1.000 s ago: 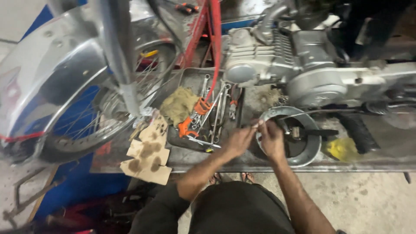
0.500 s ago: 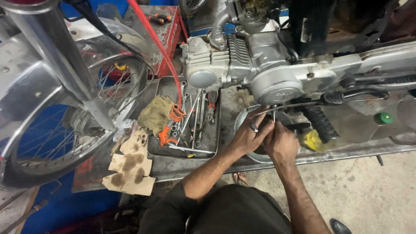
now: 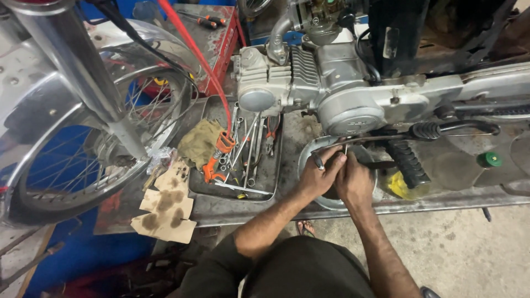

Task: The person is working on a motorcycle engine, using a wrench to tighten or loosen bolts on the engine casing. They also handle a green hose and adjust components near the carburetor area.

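Left hand: the left hand [image 3: 316, 177] is curled, with its fingers pinching the near end of a thin metal rod [image 3: 353, 142].
Right hand: the right hand [image 3: 355, 181] is closed tight right beside the left one. I cannot tell what it grips.
Rod: it is thin, grey and shiny. It runs from the hands out to the right, just under the engine, over the round pan.
Round pan: one shiny metal pan [image 3: 307, 155] sits on the tabletop [image 3: 243, 209] under both hands. What lies inside is hidden.
Cardboard: brown bits of cardboard [image 3: 165, 207] with dark stains lie at the near left edge.
Tool tray: one flat metal tray [image 3: 269, 175] lies left of the hands. In it are many silver wrenches [image 3: 245, 144], one orange-handled tool [image 3: 214, 160] and one dirty green rag [image 3: 200, 142].
Foot peg: one black rubber peg [image 3: 407, 163] sticks out right of the hands.
Green cap: one small green cap [image 3: 489, 159] sits far right.
Engine: one grey engine [image 3: 326, 88] stands behind the pan.
Wheel: one spoked wheel [image 3: 83, 138] is at the left.
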